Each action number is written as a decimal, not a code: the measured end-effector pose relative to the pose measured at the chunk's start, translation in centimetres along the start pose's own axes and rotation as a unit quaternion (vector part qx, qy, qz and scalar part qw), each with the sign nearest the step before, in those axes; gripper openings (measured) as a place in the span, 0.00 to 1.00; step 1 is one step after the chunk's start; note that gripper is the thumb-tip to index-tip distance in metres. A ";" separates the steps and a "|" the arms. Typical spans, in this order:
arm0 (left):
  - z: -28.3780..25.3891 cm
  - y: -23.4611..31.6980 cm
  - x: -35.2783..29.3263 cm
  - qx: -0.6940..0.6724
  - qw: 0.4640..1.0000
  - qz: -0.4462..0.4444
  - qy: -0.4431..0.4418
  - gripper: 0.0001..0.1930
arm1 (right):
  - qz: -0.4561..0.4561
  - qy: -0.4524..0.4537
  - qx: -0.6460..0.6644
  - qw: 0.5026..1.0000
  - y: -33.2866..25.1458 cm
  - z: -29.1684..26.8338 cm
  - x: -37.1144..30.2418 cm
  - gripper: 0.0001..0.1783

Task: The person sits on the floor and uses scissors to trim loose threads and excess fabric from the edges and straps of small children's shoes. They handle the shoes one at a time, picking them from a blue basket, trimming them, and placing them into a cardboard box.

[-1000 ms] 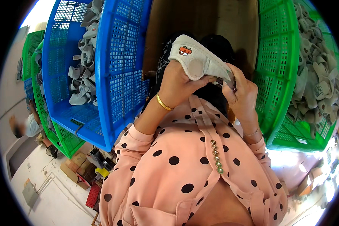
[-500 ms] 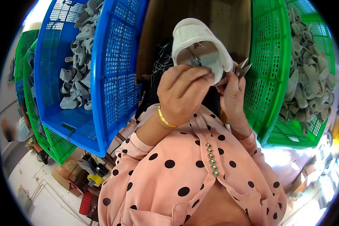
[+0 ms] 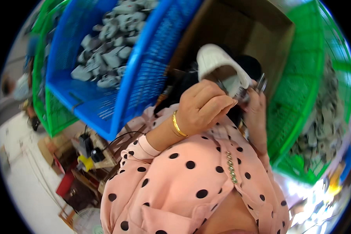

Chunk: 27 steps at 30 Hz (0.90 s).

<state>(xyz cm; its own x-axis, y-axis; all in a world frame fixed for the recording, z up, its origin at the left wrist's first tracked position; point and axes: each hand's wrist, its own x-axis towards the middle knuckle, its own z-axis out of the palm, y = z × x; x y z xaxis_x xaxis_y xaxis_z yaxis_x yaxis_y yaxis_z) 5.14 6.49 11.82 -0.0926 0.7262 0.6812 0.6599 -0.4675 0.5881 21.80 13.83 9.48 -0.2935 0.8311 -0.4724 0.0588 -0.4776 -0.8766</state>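
Observation:
A small white shoe upper [image 3: 216,60] hangs above my lap with its open side toward me, and its lining is grey. Its right edge is gripped by my right hand [image 3: 255,109], which also holds a small pair of metal scissors [image 3: 262,82] with the blades pointing up and away. My left hand [image 3: 206,105], with a gold bangle on the wrist, is closed in a pinch just in front of the upper's opening. Whatever lies between those fingertips is too small to make out.
A blue plastic crate [image 3: 130,74] full of grey-white shoe uppers [image 3: 115,46] stands at my left. At my right is a green crate [image 3: 300,101] with more uppers [image 3: 323,121]. Ahead sits an open cardboard box [image 3: 269,43]. More green crates [image 3: 52,113] stand far left.
The view has swung, so crates and box look tilted. My left hand has drawn back from inside the upper's opening toward me. The right hand keeps its hold on upper and scissors.

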 end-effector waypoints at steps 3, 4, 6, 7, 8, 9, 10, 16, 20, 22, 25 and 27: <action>-5.4 -0.3 -0.1 0.112 0.994 -0.007 0.000 0.12 | -0.043 0.050 -0.068 0.996 2.6 -3.8 1.4 0.17; -7.8 -0.4 -0.1 0.156 0.988 -0.010 -0.010 0.12 | -0.119 0.115 -0.068 0.984 4.2 -5.5 2.0 0.18; -12.8 -0.9 -0.1 0.267 0.963 -0.027 0.012 0.12 | 0.006 0.185 -0.014 0.983 3.3 -11.3 3.5 0.21; -15.4 -2.1 0.4 0.319 0.947 -0.040 0.023 0.10 | -0.047 0.212 0.044 0.975 1.3 -13.8 3.3 0.20; -18.0 -2.6 0.6 0.381 0.922 -0.061 0.029 0.09 | -0.099 0.197 0.128 0.967 -0.1 -16.5 3.3 0.22; -20.2 -3.3 0.9 0.391 0.912 -0.118 0.021 0.08 | -0.168 0.143 0.254 0.942 -2.3 -19.1 3.3 0.24; -22.0 -4.4 1.3 0.396 0.902 -0.169 0.015 0.07 | -0.242 0.063 0.390 0.886 -4.6 -21.2 2.9 0.26; -26.2 -18.6 0.3 0.223 0.805 -0.466 -0.292 0.10 | -0.193 0.019 0.361 0.912 -6.5 -17.1 5.1 0.19; -20.5 -29.7 -3.0 0.123 0.786 -0.417 -0.440 0.13 | -0.034 0.168 0.127 0.977 -0.2 -5.2 9.6 0.12; -16.9 -34.3 -5.0 0.120 0.795 -0.394 -0.445 0.15 | -0.029 0.192 0.074 0.978 1.2 -0.9 9.7 0.13; -11.3 -39.0 -7.7 0.140 0.824 -0.392 -0.385 0.15 | -0.008 0.193 -0.048 0.980 3.4 1.4 9.7 0.12; -8.6 -41.5 -10.5 0.182 0.850 -0.348 -0.351 0.16 | -0.033 0.156 -0.069 0.985 4.5 2.0 9.5 0.13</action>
<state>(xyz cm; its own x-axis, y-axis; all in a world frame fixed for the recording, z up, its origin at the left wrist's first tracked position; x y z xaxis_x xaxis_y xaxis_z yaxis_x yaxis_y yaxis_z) -27.70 13.97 -16.02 -0.1710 0.9450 -0.2789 0.8265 0.2916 0.4815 17.36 18.98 1.23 0.0051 0.9164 -0.4002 0.1845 -0.3942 -0.9003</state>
